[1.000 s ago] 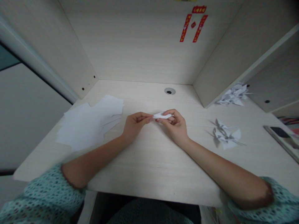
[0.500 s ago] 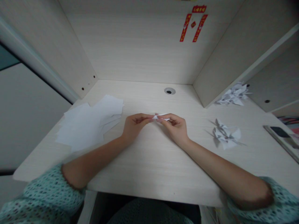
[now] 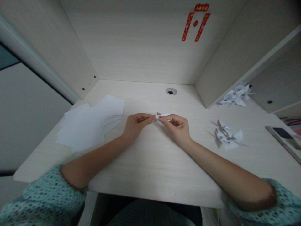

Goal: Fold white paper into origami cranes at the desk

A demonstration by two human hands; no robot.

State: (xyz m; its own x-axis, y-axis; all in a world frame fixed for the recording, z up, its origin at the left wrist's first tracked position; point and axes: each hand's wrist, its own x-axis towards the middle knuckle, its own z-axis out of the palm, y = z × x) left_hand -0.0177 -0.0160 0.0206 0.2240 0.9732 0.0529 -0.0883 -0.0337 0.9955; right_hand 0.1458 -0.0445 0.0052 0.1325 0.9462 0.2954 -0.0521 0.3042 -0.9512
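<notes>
Between my two hands, over the middle of the desk, is a small piece of folded white paper (image 3: 157,116). My left hand (image 3: 138,125) pinches its left end between thumb and fingers. From the other side, my right hand (image 3: 176,126) grips it the same way, and a thin strip of the paper shows above that index finger. Most of the folded shape is hidden by the fingertips. Left of my left hand lies a spread pile of white paper sheets (image 3: 87,125). To the right of my right hand, folded paper cranes (image 3: 228,135) sit in a small group.
More folded white paper pieces (image 3: 237,95) are heaped beside the right divider panel (image 3: 221,62). A flat device with a dark patch (image 3: 283,133) lies at the desk's right. A round cable hole (image 3: 171,91) is near the back wall, which carries red paper decorations (image 3: 187,26).
Both hands keep their pinch on the folded paper with only slight finger movement. The paper has turned a little, and its right strip now sits higher above the right index finger.
</notes>
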